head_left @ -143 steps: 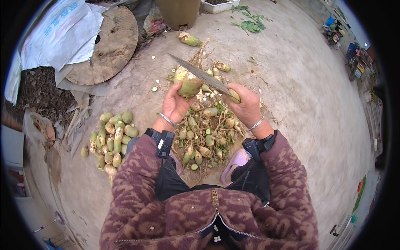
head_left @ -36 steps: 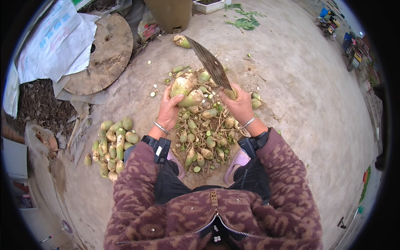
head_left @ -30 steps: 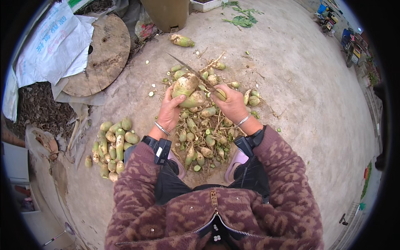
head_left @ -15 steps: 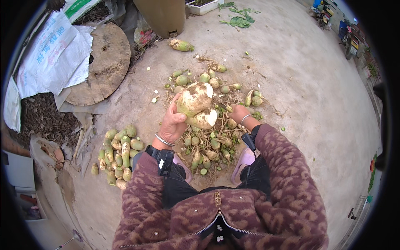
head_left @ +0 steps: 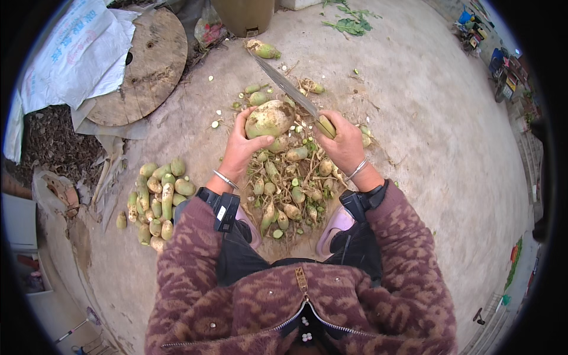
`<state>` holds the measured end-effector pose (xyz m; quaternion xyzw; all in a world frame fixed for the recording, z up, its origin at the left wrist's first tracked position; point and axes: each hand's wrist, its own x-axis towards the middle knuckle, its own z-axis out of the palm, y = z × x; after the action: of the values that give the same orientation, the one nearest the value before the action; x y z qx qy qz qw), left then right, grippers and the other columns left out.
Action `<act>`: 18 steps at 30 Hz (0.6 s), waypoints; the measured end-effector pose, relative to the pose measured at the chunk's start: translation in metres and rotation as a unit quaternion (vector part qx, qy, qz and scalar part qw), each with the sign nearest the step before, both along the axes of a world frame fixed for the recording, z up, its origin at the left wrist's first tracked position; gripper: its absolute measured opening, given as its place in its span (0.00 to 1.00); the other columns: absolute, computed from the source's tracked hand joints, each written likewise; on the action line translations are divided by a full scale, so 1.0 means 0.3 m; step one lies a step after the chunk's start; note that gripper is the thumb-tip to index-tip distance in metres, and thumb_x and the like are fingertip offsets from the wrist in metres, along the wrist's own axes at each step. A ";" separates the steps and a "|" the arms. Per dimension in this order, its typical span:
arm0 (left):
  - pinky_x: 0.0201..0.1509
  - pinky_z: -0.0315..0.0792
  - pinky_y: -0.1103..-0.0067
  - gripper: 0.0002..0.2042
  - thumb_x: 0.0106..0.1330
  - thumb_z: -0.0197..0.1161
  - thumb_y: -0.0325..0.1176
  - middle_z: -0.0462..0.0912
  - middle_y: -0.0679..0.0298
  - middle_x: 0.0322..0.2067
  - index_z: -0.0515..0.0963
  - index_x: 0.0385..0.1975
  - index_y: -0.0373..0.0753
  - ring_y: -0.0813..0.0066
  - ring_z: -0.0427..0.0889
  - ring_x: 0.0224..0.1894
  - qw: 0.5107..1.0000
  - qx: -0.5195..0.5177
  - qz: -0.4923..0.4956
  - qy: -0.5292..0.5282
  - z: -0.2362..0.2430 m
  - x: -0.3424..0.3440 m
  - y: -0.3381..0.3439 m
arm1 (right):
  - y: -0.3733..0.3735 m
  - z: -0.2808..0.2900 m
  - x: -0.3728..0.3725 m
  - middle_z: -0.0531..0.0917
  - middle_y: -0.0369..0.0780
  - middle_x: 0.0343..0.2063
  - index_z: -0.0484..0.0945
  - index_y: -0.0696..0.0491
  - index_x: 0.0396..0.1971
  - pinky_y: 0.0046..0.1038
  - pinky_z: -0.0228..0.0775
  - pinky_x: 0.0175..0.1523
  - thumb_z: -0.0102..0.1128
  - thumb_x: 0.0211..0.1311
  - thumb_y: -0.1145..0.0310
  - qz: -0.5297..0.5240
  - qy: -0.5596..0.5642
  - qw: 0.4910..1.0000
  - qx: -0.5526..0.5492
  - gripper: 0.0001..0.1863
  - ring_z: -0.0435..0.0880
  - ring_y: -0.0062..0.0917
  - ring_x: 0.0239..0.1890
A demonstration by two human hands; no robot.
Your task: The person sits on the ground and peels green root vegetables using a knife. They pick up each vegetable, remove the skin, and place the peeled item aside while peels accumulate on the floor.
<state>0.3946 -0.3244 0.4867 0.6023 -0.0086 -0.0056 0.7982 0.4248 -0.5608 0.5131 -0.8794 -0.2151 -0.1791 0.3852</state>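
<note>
My left hand is wrapped round the side of a large, soil-stained pale green radish, held up over the loose pile. In my right hand is a knife, gripped by its yellowish handle. Its long grey blade points up and left, beyond the radish; whether the two touch I cannot tell. Below my hands, between my feet, lies a heap of small radishes with roots and leafy scraps. To the left a second pile of radishes looks trimmed. One more radish lies far off, past the knife tip.
A round wooden disc and white woven sacks lie at the far left, beside dry leaves. A brown bin stands at the back. Green leaves and small cut pieces are scattered on the concrete floor.
The knife has swung up into plain view, its blade now pointing up and left. The large radish has been turned, so its white cut faces no longer show.
</note>
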 end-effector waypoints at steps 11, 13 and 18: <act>0.62 0.66 0.75 0.34 0.55 0.70 0.29 0.72 0.58 0.56 0.62 0.63 0.37 0.71 0.71 0.58 0.998 -0.025 -0.034 -0.040 0.004 0.009 -0.060 | 0.071 -0.111 0.051 0.76 0.32 0.23 0.74 0.53 0.37 0.18 0.66 0.22 0.65 0.60 0.61 0.077 0.390 0.804 0.442 0.14 0.73 0.15 0.18; 0.65 0.63 0.72 0.33 0.58 0.66 0.28 0.69 0.58 0.58 0.59 0.64 0.38 0.69 0.68 0.61 0.995 -0.067 -0.044 -0.057 0.009 0.003 -0.054 | 0.058 -0.124 0.063 0.76 0.32 0.23 0.74 0.53 0.37 0.19 0.67 0.22 0.65 0.60 0.61 0.101 0.404 0.751 0.512 0.14 0.73 0.16 0.18; 0.62 0.67 0.72 0.34 0.60 0.65 0.26 0.70 0.60 0.56 0.54 0.65 0.39 0.68 0.72 0.57 0.978 -0.183 -0.085 0.052 -0.026 -0.006 -0.104 | 0.067 -0.137 0.068 0.76 0.32 0.25 0.74 0.52 0.38 0.21 0.68 0.26 0.67 0.57 0.63 0.080 0.383 0.725 0.567 0.14 0.73 0.18 0.19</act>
<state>0.3929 -0.3555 0.4789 0.4416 -0.0186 -0.1029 0.8911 0.4451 -0.5407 0.4719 -0.4708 0.0227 0.1155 0.8743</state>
